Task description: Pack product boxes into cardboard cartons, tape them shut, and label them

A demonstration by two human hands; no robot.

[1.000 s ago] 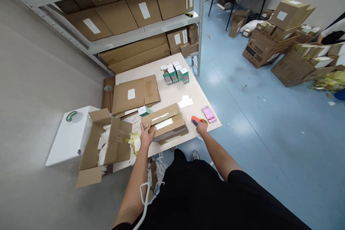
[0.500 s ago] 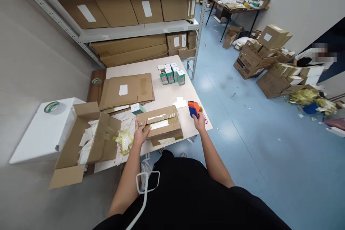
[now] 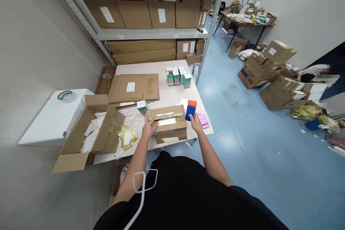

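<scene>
At the table's front edge, a taped cardboard box (image 3: 172, 128) lies in front of me, with white label strips on it. My left hand (image 3: 150, 128) grips its left end, thumb and fingers spread over the corner. Closed around a blue-and-orange handheld device (image 3: 191, 110), my right hand (image 3: 196, 122) is just beyond the box's right end. The device's exact kind is unclear. A pink phone-like item (image 3: 203, 120) lies right of that hand. Behind the box's left end sits a green-and-white small box (image 3: 142, 107).
Flattened cardboard (image 3: 134, 88) and several green-and-white cartons (image 3: 176, 77) lie farther back on the table (image 3: 164, 95). An open carton (image 3: 78, 140) with paper stands left, near crumpled yellow tape (image 3: 126, 137). Shelving (image 3: 151, 34) rises behind; a person (image 3: 316, 73) is among boxes at right.
The blue-and-orange device has turned in my right hand, its blue face now toward me, and stands closer to the box. The pink item is uncovered. The camera view has shifted.
</scene>
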